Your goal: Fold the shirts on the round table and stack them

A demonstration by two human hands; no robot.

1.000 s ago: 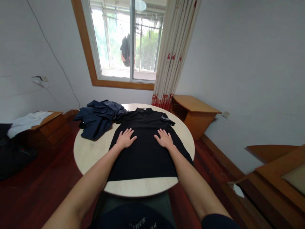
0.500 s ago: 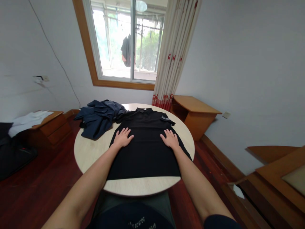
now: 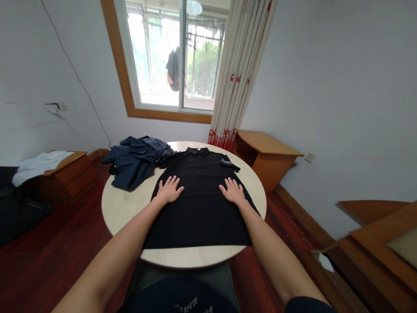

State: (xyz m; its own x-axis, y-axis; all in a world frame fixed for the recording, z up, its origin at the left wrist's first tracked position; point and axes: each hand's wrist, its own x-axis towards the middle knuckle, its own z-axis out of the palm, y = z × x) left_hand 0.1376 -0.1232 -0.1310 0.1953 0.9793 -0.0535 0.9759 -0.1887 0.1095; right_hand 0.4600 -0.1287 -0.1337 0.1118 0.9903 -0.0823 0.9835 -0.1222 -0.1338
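Observation:
A black polo shirt (image 3: 199,204) lies spread flat on a round light-wood table (image 3: 124,208), collar toward the window. My left hand (image 3: 170,190) rests flat on the shirt's left side, fingers spread. On the shirt's right side my right hand (image 3: 233,191) also presses down flat with fingers apart. Neither hand holds anything.
A heap of dark blue clothes (image 3: 135,160) lies on the table's far left. A low wooden cabinet (image 3: 266,154) stands at the right beyond the table, another with a white cloth (image 3: 39,163) at the left. Wooden furniture (image 3: 381,234) fills the right corner.
Both hands slid outward across the shirt, from near its middle toward its sides, staying flat on the cloth.

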